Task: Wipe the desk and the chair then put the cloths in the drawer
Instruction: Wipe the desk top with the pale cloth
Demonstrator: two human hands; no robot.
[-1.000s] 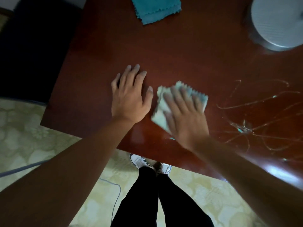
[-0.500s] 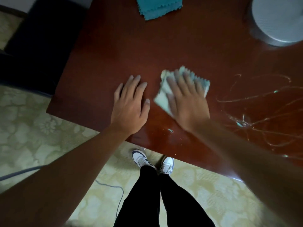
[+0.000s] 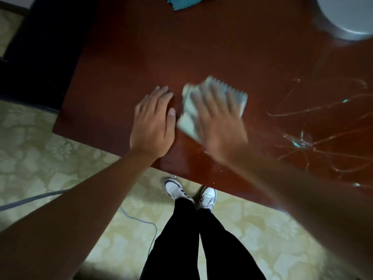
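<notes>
The left hand (image 3: 153,126) lies flat on the dark red-brown counter (image 3: 201,47), palm down, its fingers straight and close together, holding nothing. Just to its right, the right hand (image 3: 220,122) presses a pale, folded cloth (image 3: 188,118) against the counter with straight, spread fingers — the hand is blurred, so finer detail of the fingers cannot be told. The cloth shows a zigzag edge beyond the fingertips, and a corner sticks out on the thumb side, very near the left thumb; whether the two touch cannot be told. A second cloth (image 3: 185,3), teal, lies at the far edge of the view, well apart from both hands. At the far right corner stands a round grey-white object (image 3: 347,15), cut off by the frame. To the right of the hands the counter's glossy top bears a web of thin curved lines (image 3: 302,138) — cracks or scratches, I cannot say which. Below the near edge stand two white sneakers (image 3: 175,189) and dark trousers (image 3: 193,239) on a pale patterned floor (image 3: 40,148), where a thin cable (image 3: 141,219) runs.
</notes>
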